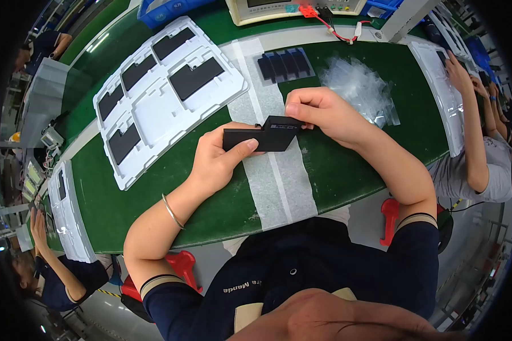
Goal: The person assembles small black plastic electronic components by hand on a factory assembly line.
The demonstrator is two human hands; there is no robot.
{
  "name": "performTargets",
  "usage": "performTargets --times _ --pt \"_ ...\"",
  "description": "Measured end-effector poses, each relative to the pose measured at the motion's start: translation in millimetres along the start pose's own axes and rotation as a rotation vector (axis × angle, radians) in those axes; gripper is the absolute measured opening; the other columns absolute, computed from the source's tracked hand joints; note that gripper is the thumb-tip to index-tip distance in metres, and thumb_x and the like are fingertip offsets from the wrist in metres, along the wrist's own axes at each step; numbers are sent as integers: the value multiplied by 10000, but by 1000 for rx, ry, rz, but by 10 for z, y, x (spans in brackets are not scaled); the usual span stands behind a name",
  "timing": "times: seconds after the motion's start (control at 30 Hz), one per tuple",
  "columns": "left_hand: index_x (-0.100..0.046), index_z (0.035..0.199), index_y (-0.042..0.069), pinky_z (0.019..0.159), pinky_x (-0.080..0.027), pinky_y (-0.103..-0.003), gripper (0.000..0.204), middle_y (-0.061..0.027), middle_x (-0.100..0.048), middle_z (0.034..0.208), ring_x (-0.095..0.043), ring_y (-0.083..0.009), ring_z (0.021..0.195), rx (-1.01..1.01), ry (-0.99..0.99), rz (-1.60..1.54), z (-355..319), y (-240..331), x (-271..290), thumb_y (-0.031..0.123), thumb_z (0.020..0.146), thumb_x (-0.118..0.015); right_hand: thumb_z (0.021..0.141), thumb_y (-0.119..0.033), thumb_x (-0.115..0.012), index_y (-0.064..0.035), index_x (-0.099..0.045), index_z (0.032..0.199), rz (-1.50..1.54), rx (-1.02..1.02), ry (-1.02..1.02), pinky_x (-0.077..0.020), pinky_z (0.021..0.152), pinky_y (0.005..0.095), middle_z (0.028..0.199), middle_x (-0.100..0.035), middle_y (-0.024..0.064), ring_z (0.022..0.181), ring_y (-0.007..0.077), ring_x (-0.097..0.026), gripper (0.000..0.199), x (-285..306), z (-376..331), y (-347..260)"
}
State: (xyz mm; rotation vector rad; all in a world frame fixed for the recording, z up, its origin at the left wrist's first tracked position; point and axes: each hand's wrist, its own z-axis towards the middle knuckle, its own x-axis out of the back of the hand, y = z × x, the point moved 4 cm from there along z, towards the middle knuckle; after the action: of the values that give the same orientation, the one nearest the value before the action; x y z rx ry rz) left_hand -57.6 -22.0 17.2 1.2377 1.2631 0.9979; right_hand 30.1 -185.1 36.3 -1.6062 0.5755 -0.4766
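Note:
A flat black L-shaped pack (pixel 277 137), much like a battery pack, is held up over the pale strip across the bench. My left hand (pixel 215 158) grips its left part, thumb on the near face and fingers behind. With thumb and forefinger pinched together, my right hand (pixel 331 113) is at the pack's upper right corner; whether a small piece is between those fingertips is hidden. Similar black packs (pixel 196 78) lie in the recesses of a white moulded tray (pixel 179 135) to the left. Beyond my hands is a clear sheet of black strips (pixel 284 65).
A heap of clear plastic pieces (pixel 358 88) lies on the green bench (pixel 347 179), right of the strips. At the back stands an instrument (pixel 293 12) with red leads (pixel 338 35). Co-workers sit at both sides beside white trays (pixel 438 94). Red stool parts (pixel 389 221) show below.

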Motion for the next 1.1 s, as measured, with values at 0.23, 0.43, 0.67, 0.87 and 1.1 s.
performTargets --times 0.23,0.43,0.67,0.87,1.1 --pt "-534 976 -80 745 -540 -319 177 -142 -580 940 -596 -201 844 80 78 -214 36 -115 3 9 823 -547 790 -93 -612 -22 -516 677 -386 340 206 -344 496 236 639 -453 -2 552 92 -431 164 -38 -22 -60" --pt "-509 992 -85 741 -546 -338 193 -153 -571 949 -596 -217 852 108 75 -245 45 -90 2 19 831 -535 772 -119 -635 -23 -536 698 -692 569 308 -365 475 268 644 -486 28 527 128 -468 156 -25 -35 -104" --pt "-498 1008 -99 753 -544 -355 211 -166 -568 969 -597 -230 865 88 87 -329 46 -71 -13 23 838 -525 948 -377 -316 -16 -597 831 -3 99 105 -366 603 197 708 -524 -13 655 62 -455 472 72 32 53" --pt "-492 1050 -109 768 -539 -357 247 -176 -566 1001 -593 -237 889 96 86 -327 45 -61 -34 19 841 -518 912 -243 -449 -9 -592 824 -95 183 122 -362 610 197 770 -531 -7 666 69 -459 288 87 49 57" --pt "-514 1049 -104 786 -528 -323 253 -157 -574 999 -589 -201 876 92 47 -194 22 -127 -22 38 841 -538 787 -74 -608 -7 -613 781 -352 291 140 -396 606 229 738 -548 19 674 100 -500 67 82 41 -23"
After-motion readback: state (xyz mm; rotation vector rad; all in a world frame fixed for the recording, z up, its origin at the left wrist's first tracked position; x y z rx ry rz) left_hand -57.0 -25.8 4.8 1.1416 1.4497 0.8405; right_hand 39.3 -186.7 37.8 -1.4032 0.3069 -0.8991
